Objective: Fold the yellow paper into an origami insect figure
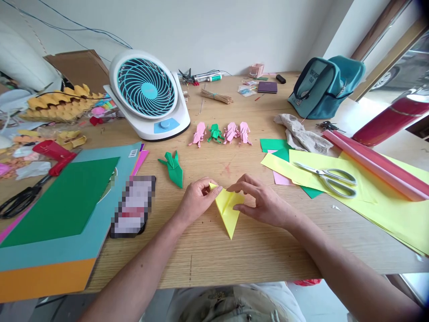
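A partly folded yellow paper [229,211] lies on the wooden table [208,250] in front of me, pointed end toward me. My left hand [197,200] pinches its upper left corner with curled fingers. My right hand [263,201] presses on its upper right part, fingers bent over the fold. A folded green paper piece [174,168] lies just up and left of my hands. Behind them stands a row of small origami frogs, pink [199,133] and green [214,133].
Scissors [330,178] rest on yellow sheets [385,201] at right, beside a rolled pink paper [375,165] and a teal bag [325,87]. A white and teal fan [147,94] stands at back left. Coloured card sheets [60,210] and a blurred phone-like object [134,205] lie at left.
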`<state>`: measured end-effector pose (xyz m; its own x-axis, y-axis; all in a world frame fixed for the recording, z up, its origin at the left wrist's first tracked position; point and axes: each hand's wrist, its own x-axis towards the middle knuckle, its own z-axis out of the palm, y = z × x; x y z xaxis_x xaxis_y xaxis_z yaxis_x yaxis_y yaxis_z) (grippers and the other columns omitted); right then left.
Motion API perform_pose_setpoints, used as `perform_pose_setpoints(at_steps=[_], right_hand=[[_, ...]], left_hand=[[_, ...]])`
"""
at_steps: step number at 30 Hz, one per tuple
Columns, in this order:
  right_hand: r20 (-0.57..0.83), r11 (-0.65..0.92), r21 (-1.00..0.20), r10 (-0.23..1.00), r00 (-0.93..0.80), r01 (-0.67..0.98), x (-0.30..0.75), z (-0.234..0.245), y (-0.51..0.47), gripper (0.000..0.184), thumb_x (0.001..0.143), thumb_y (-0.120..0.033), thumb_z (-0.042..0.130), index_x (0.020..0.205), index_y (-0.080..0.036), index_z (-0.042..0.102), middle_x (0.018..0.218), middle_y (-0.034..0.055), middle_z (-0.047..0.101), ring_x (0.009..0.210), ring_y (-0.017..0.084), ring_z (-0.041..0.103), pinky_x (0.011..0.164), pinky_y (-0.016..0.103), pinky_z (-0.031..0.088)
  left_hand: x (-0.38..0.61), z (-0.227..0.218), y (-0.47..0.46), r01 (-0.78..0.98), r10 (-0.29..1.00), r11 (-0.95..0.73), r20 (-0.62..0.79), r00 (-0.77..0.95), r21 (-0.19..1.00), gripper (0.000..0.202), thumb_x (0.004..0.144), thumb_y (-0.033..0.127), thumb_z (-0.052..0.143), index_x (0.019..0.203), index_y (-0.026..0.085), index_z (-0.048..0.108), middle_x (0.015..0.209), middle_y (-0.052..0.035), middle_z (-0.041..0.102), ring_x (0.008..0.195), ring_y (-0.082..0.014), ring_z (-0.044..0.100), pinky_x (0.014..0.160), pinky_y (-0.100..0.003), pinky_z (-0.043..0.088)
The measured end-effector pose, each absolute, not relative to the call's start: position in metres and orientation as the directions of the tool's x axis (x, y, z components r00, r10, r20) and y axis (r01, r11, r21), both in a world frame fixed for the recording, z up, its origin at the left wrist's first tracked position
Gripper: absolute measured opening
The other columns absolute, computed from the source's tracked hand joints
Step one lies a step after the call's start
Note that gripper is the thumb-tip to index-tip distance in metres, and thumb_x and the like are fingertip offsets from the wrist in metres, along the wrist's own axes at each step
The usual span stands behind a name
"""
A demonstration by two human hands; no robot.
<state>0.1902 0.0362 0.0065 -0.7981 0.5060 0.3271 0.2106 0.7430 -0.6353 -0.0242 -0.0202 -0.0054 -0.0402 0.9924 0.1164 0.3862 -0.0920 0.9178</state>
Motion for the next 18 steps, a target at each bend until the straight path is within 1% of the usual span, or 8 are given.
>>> perform_pose_setpoints(at_steps=[3,7,9,12,14,15,17,18], right_hand=[[0.295,0.78,-0.57,0.49,-0.82,0.26,0.19,0.005,0.036,0.022,0.087,-0.027,0.067,0.107,-0.019,0.062,0.099,0.0078,0.057,0.092,0.021,0.057,0.082,0.035,0.049],[0.275,0.793,-0.564,0.444,-0.853,0.231,0.192,0.006,0.036,0.003,0.089,-0.019,0.062,0.091,-0.019,0.062,0.097,0.0071,0.057,0.088,0.018,0.058,0.078,0.031,0.048],[0.261,0.776,-0.598,0.425,-0.866,0.2,0.194,0.007,0.036,0.007,0.089,-0.014,0.058,0.085,-0.019,0.06,0.098,0.0068,0.059,0.083,0.015,0.059,0.074,0.027,0.047],[0.214,0.753,-0.625,0.419,-0.882,0.206,0.197,0.007,0.036,0.012,0.089,-0.009,0.054,0.085,-0.019,0.059,0.091,0.0043,0.063,0.073,0.012,0.059,0.067,0.024,0.046],[0.187,0.749,-0.62,0.429,-0.884,0.232,0.199,0.007,0.036,0.014,0.089,-0.008,0.052,0.088,-0.019,0.06,0.085,0.0026,0.064,0.071,0.012,0.059,0.066,0.024,0.046],[0.185,0.756,-0.609,0.431,-0.883,0.241,0.2,0.006,0.036,0.015,0.089,-0.008,0.051,0.089,-0.019,0.061,0.084,0.0026,0.064,0.071,0.013,0.059,0.066,0.024,0.046],[0.196,0.786,-0.568,0.414,-0.889,0.241,0.202,0.006,0.036,0.018,0.09,-0.008,0.049,0.093,-0.019,0.062,0.087,0.0043,0.065,0.075,0.014,0.06,0.068,0.025,0.047],[0.202,0.804,-0.547,0.397,-0.895,0.233,0.203,0.006,0.037,0.019,0.09,-0.009,0.049,0.095,-0.019,0.064,0.089,0.0055,0.065,0.077,0.015,0.061,0.069,0.026,0.047]], left_hand=[[-0.022,-0.005,-0.021,0.413,0.992,-0.096,0.119,-0.032,0.906,0.024,0.086,0.034,0.06,0.07,0.016,0.062,0.069,0.0001,0.057,0.066,-0.0128,0.052,0.063,-0.024,0.042],[-0.021,-0.004,-0.023,0.445,0.993,-0.079,0.112,-0.046,0.892,0.023,0.086,0.032,0.059,0.07,0.017,0.061,0.072,-0.0008,0.059,0.068,-0.0139,0.055,0.062,-0.025,0.042],[-0.021,-0.005,-0.023,0.502,0.99,-0.067,0.122,-0.077,0.862,0.021,0.086,0.028,0.058,0.069,0.017,0.061,0.076,-0.0021,0.062,0.074,-0.0155,0.058,0.067,-0.026,0.044],[-0.023,-0.006,-0.024,0.614,0.984,-0.032,0.134,-0.121,0.789,0.015,0.083,0.021,0.058,0.069,0.018,0.061,0.078,-0.0029,0.064,0.077,-0.0171,0.059,0.072,-0.029,0.046],[-0.023,-0.005,-0.025,0.695,0.968,-0.068,0.215,-0.127,0.716,0.006,0.081,0.016,0.059,0.077,0.018,0.062,0.084,-0.0036,0.065,0.082,-0.0187,0.06,0.077,-0.032,0.048],[-0.023,-0.004,-0.026,0.736,0.953,-0.118,0.285,-0.105,0.667,0.007,0.081,0.014,0.059,0.083,0.019,0.064,0.091,-0.0047,0.067,0.088,-0.0201,0.061,0.082,-0.034,0.048],[-0.023,0.002,-0.028,0.792,0.903,-0.269,0.43,0.009,0.548,0.02,0.082,0.013,0.059,0.1,0.02,0.066,0.113,-0.007,0.067,0.109,-0.0234,0.058,0.098,-0.04,0.044],[-0.022,0.005,-0.029,0.785,0.888,-0.347,0.45,0.099,0.514,0.02,0.085,0.016,0.059,0.102,0.022,0.067,0.121,-0.0063,0.066,0.115,-0.0237,0.056,0.102,-0.041,0.041]])
